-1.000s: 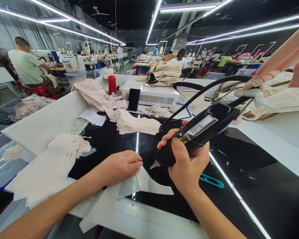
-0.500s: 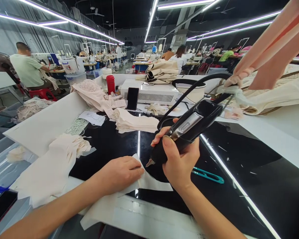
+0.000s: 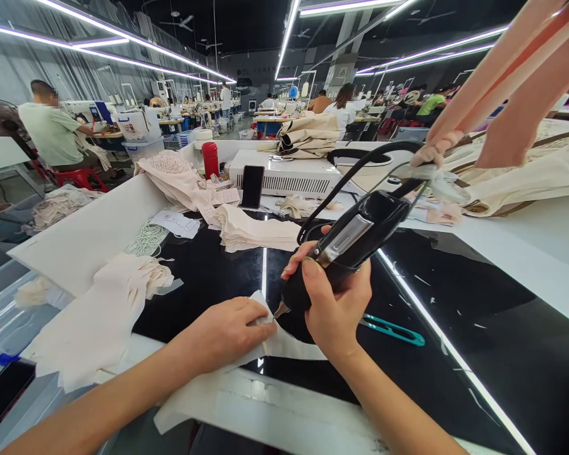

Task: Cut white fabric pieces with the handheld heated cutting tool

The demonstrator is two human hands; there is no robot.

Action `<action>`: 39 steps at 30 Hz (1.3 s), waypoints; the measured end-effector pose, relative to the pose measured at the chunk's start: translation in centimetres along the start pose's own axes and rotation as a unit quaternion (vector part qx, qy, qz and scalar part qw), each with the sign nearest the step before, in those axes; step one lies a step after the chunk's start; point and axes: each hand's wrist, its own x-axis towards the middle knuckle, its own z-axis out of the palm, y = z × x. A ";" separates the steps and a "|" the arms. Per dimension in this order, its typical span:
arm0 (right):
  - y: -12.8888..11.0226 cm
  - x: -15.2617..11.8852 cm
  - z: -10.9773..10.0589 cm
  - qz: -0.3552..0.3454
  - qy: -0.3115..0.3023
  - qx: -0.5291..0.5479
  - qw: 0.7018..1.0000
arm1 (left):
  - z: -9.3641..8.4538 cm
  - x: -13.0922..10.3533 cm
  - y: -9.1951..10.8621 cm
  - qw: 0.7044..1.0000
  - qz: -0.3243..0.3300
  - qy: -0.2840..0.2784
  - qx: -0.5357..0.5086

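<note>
My right hand (image 3: 334,300) is wrapped round a black corded hand tool (image 3: 355,234) with a metal lever on its side. The tool slants down to the left, and its narrow metal tip (image 3: 281,309) is close by the fingers of my left hand. Bent over a cream fabric piece (image 3: 294,347), my left hand (image 3: 237,325) holds it against the glossy black tabletop (image 3: 194,272). The piece curves out to the right below the tip, and part of it is hidden under my hand. Whether the tip touches the cloth I cannot tell.
Teal thread snips (image 3: 393,330) lie right of my right hand. Stacked cream pieces (image 3: 258,227), a phone (image 3: 253,186) and a white vented box (image 3: 284,170) stand behind. Pink cloth strips (image 3: 497,88) tie to the tool's upper end. More cut fabric (image 3: 85,322) lies left.
My right hand and the tool have moved a little left, bringing the tip nearer to my left hand and the fabric edge. The pink strips swung left with it. My left hand has hardly moved.
</note>
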 end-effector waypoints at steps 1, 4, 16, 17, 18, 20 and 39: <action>0.0 0.0 -0.1 0.000 -0.001 -0.002 1.000 | 0.0 0.0 0.0 1.000 0.000 0.002 0.000; -0.4 0.1 -0.3 0.000 0.000 0.005 1.000 | 0.0 -0.2 -0.1 1.000 0.002 0.006 0.003; -0.8 -0.5 -0.5 -0.001 -0.002 -0.010 1.000 | -0.3 -0.4 -0.2 1.000 0.002 0.003 0.010; -0.8 -0.4 -0.6 -0.001 -0.004 -0.012 1.000 | -0.4 -0.5 -0.2 1.000 0.001 -0.001 0.009; -1.0 -0.3 -0.7 0.000 -0.005 -0.012 1.000 | -0.5 -0.5 -0.3 1.000 0.000 -0.006 0.008; -1.5 -0.2 -1.1 0.001 0.000 -0.008 1.000 | -0.8 -0.4 -0.3 1.000 0.000 -0.009 0.007; -3.6 -2.0 -4.5 -0.011 0.030 -0.025 0.999 | -0.1 1.4 3.2 0.998 -0.044 0.011 -0.047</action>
